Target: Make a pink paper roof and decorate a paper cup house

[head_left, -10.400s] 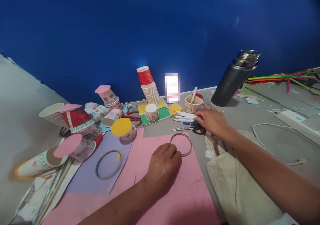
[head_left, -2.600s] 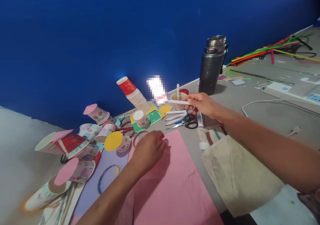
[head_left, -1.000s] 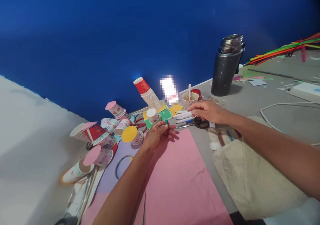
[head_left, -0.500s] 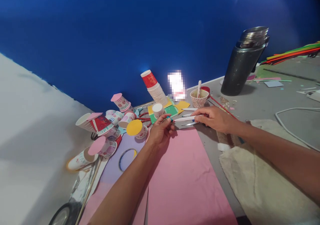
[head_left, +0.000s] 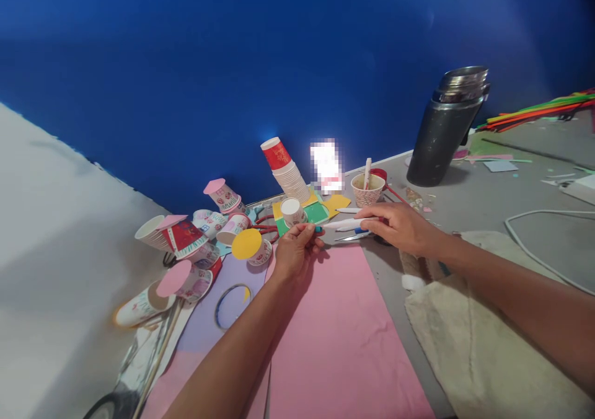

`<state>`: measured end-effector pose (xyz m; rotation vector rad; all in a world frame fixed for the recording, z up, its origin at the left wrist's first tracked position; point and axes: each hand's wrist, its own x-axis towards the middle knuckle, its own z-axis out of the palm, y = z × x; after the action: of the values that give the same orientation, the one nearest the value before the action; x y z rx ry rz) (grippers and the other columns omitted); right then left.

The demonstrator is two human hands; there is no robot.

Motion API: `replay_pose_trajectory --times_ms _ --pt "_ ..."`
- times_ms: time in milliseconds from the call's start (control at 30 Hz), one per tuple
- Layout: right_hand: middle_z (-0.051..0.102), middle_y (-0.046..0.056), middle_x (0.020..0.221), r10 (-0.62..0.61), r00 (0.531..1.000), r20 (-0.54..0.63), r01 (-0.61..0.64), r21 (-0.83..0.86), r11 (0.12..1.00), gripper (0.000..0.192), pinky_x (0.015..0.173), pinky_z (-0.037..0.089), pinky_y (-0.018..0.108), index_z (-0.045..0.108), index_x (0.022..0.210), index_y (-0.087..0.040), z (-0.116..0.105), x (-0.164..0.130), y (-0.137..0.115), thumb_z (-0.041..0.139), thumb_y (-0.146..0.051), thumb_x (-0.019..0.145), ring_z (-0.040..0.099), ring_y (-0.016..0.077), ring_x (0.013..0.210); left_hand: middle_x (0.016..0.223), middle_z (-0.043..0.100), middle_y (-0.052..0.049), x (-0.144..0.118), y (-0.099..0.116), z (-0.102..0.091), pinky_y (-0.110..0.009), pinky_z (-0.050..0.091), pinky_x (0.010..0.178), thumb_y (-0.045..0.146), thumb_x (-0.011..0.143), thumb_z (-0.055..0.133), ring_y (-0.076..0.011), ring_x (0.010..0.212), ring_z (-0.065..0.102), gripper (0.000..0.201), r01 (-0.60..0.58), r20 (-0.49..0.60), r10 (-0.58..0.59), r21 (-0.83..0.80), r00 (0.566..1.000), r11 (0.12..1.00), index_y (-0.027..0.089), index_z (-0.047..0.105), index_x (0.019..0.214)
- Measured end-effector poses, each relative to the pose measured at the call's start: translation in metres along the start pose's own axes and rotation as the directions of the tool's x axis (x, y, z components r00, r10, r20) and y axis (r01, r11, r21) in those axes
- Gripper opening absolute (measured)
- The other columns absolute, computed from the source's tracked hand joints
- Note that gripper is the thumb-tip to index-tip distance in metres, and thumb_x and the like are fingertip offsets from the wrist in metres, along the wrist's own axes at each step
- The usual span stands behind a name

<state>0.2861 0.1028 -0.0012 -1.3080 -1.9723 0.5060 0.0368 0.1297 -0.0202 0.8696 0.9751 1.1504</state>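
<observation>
A teal marker cap (head_left: pixel 318 229) is pinched between the thumb and fingers of my left hand (head_left: pixel 295 250). My right hand (head_left: pixel 398 228) grips a white marker (head_left: pixel 344 224), its front end pointing left at the cap. Whether the two touch or stand slightly apart is too small to tell. Beneath my right hand lie more pens, including one with a blue part (head_left: pixel 359 230). Just behind my left hand stands an upside-down paper cup (head_left: pixel 292 211). Pink paper (head_left: pixel 339 332) lies below both hands.
Decorated paper cups (head_left: pixel 186 282) with coloured paper discs crowd the left. A leaning cup stack (head_left: pixel 289 174) stands behind, and a pen cup (head_left: pixel 367 191) beyond my right hand. A dark flask (head_left: pixel 441 134), a beige cloth (head_left: pixel 493 338) and a white cable (head_left: pixel 515 220) lie to the right.
The view has shifted slightly, so most things sit a little lower and further left. Both hands keep their hold on the cap and marker, with barely any other movement.
</observation>
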Motion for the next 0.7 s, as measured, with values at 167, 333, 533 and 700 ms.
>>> replay_pose_trajectory --times_ms 167,333,533,700 --pt "0.080 0.005 0.089 -0.034 0.998 0.053 0.035 -0.014 0.999 0.029 0.071 0.044 0.032 0.082 0.098 -0.023 0.003 -0.001 -0.003 0.055 -0.031 0.098 0.066 0.0207 0.076 0.068 0.075 -0.005 -0.004 0.001 0.003 -0.019 0.045 0.047 0.038 0.066 0.097 -0.0094 0.051 0.061 0.040 -0.006 0.014 0.005 0.064 1.000 0.998 0.014 0.068 0.078" --pt "0.077 0.003 0.081 0.040 0.996 0.075 -0.043 0.034 0.999 0.026 0.069 0.042 0.031 0.079 0.089 -0.021 0.007 -0.003 -0.012 0.054 -0.028 0.095 0.063 0.0193 0.072 0.063 0.076 -0.009 -0.011 0.004 0.004 -0.023 0.049 0.046 0.038 0.067 0.097 -0.0114 0.046 0.058 0.038 0.010 0.036 -0.016 0.152 0.999 0.988 0.013 0.069 0.075" --pt "0.077 0.003 0.086 0.122 0.990 0.068 -0.122 -0.005 0.993 0.024 0.070 0.044 0.030 0.079 0.097 -0.022 -0.001 0.002 -0.012 0.058 -0.033 0.096 0.067 0.0204 0.077 0.079 0.081 -0.011 -0.007 0.004 0.008 -0.023 0.055 0.051 0.035 0.073 0.093 -0.0146 0.057 0.072 0.034 -0.030 0.021 0.026 0.184 0.999 0.983 0.014 0.067 0.079" --pt "0.080 0.008 0.084 0.237 0.969 0.072 -0.168 -0.516 0.840 0.021 0.065 0.038 0.033 0.080 0.090 -0.024 -0.026 0.007 0.006 0.062 -0.033 0.096 0.069 0.0247 0.077 0.088 0.082 -0.011 -0.002 0.004 0.007 -0.022 0.052 0.048 0.036 0.082 0.086 -0.0158 0.057 0.075 0.033 -0.024 -0.013 0.028 0.228 1.000 0.973 0.016 0.061 0.092"
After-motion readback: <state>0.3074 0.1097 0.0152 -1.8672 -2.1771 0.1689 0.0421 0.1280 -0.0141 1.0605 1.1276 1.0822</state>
